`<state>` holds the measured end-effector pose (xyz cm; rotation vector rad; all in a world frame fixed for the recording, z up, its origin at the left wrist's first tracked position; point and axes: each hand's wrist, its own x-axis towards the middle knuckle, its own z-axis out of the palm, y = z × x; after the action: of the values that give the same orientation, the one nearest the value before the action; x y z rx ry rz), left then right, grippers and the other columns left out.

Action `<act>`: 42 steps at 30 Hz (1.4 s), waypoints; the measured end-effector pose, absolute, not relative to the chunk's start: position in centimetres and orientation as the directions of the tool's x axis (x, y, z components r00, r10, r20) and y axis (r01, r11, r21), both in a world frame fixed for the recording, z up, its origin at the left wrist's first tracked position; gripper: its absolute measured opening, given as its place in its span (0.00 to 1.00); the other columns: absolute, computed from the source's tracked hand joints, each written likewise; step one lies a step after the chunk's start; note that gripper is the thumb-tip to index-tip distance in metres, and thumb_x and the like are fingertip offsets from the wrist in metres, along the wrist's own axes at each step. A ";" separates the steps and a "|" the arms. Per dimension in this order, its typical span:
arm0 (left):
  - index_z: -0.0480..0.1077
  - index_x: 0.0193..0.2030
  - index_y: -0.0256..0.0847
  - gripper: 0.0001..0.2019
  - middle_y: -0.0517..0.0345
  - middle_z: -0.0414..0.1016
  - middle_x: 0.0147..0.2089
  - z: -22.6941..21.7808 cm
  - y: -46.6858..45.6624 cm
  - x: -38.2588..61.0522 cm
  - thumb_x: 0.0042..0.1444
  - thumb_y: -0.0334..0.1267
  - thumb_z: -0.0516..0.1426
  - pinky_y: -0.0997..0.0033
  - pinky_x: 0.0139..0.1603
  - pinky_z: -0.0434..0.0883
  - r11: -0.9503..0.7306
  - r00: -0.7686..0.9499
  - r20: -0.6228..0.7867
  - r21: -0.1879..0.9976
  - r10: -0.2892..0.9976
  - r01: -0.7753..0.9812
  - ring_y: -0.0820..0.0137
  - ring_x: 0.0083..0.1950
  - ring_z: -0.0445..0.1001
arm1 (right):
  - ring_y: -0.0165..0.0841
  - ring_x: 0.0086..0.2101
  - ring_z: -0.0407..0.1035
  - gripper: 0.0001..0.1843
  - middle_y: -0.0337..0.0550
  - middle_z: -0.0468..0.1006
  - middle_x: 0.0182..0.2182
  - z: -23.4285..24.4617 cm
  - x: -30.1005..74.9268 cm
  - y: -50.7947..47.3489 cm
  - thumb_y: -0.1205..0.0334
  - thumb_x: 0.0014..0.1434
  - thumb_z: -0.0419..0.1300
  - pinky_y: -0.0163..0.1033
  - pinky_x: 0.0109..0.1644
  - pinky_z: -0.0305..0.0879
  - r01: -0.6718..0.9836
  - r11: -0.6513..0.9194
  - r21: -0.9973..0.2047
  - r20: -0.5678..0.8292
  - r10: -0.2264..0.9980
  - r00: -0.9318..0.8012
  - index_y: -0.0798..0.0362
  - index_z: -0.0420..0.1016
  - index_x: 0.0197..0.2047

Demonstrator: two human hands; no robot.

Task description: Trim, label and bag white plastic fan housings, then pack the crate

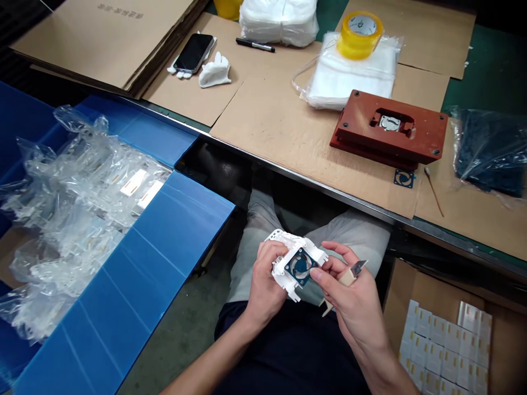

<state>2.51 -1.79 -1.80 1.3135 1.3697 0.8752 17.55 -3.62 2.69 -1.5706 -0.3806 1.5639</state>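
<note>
My left hand (264,281) grips a white plastic housing (315,250) above my lap, its fingers wrapped round the left side. On the face of the housing lies a dark square piece with a round, fan-like cutout (299,264). The thumb of my right hand (357,302) rests at the right edge of this dark square. That same hand also holds a beige utility knife (349,275), its blade pointing up and right. A similar dark cutout piece (404,178) lies on the bench, beside a red-brown fixture (424,129) with a metal part in its opening.
To the left, a blue box (135,258) holds plastic-bagged white parts (82,181). A carton (420,280) with rows of white parts sits lower right. On the bench are yellow tape (349,48), white bags (354,79), a cotton swab (435,192), a phone (194,52) and a marker (255,45).
</note>
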 end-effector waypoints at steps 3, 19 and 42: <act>0.70 0.36 0.44 0.04 0.55 0.72 0.41 -1.6 -1.7 2.6 0.56 0.38 0.61 0.63 0.48 0.67 0.152 0.095 -0.181 0.955 0.979 0.254 0.61 0.46 0.70 | 0.23 0.25 0.63 0.29 0.32 0.73 0.28 2.6 17.7 -3.6 0.59 0.52 0.73 0.28 0.25 0.56 -0.330 -0.587 -0.739 -0.657 0.735 0.164 0.48 0.69 0.55; 0.70 0.37 0.44 0.05 0.57 0.70 0.41 -1.7 -1.8 2.5 0.56 0.36 0.62 0.64 0.48 0.66 0.145 0.086 -0.167 0.964 0.982 0.223 0.62 0.46 0.70 | 0.22 0.26 0.63 0.28 0.29 0.71 0.25 2.5 17.4 -3.0 0.59 0.51 0.74 0.28 0.29 0.60 -0.322 -0.578 -0.749 -0.647 0.743 0.171 0.49 0.70 0.54; 0.69 0.41 0.46 0.08 0.58 0.70 0.43 -2.0 -2.2 2.5 0.55 0.31 0.60 0.60 0.50 0.65 0.044 0.077 -0.067 0.962 0.995 0.271 0.62 0.47 0.69 | 0.22 0.26 0.60 0.21 0.34 0.73 0.31 2.2 17.2 -3.2 0.64 0.56 0.68 0.27 0.25 0.53 -0.358 -0.529 -0.770 -0.615 0.764 0.195 0.47 0.71 0.53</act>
<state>2.52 -2.24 -1.98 1.4014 1.3648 0.9630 17.16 -3.20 2.21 -1.5357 -0.4017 1.5115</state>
